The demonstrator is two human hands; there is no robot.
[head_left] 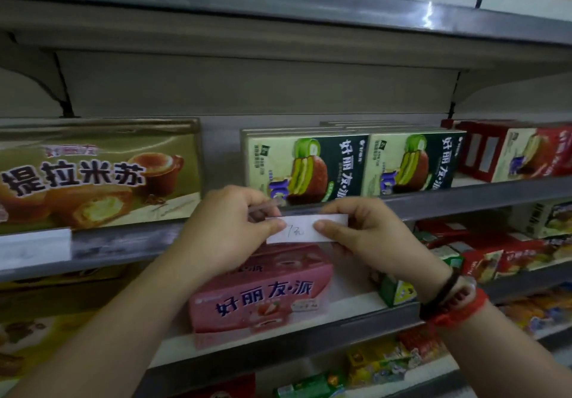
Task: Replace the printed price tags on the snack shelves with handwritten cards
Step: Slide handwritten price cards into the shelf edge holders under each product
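Note:
A small white handwritten card is held flat against the grey front rail of the middle shelf, below the green pie boxes. My left hand pinches its left end. My right hand pinches its right end, thumb on the card's face. A thin pen-like stick pokes out of my left fingers. A white printed price tag sits in the same rail at the far left.
A wide gold tiramisu box stands left of the green boxes, and red boxes at the right. A pink pie box lies on the shelf below my hands. Lower shelves hold several colourful snack packs.

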